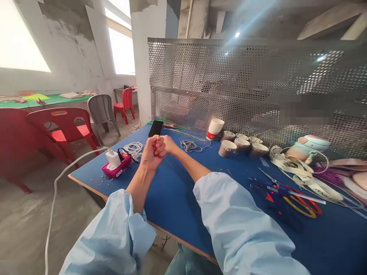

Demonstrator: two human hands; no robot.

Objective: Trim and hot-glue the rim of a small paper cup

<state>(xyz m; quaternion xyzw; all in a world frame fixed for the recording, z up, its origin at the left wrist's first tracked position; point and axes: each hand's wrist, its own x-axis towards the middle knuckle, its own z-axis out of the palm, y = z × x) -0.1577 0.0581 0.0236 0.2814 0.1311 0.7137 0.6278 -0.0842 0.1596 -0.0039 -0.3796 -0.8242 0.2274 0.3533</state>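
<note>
My left hand (151,153) is closed, raised above the blue table (174,194). Against it, my right hand (169,145) is bent inward, its fingers curled and partly hidden behind the left. Whatever they pinch, if anything, is too small or covered to make out. Just beyond the hands lies a black phone (156,128). To their left is a coil of white cord (134,149), and on the right a loose bundle of thin cord (190,145).
A pink power strip (117,168) with a white plug sits at the left edge. Stacked paper cups (215,128) and several cord-wrapped cups (228,148) stand near the perforated metal screen (229,76). Scissors (301,202), a glue gun (276,189) and ribbon (301,172) lie right.
</note>
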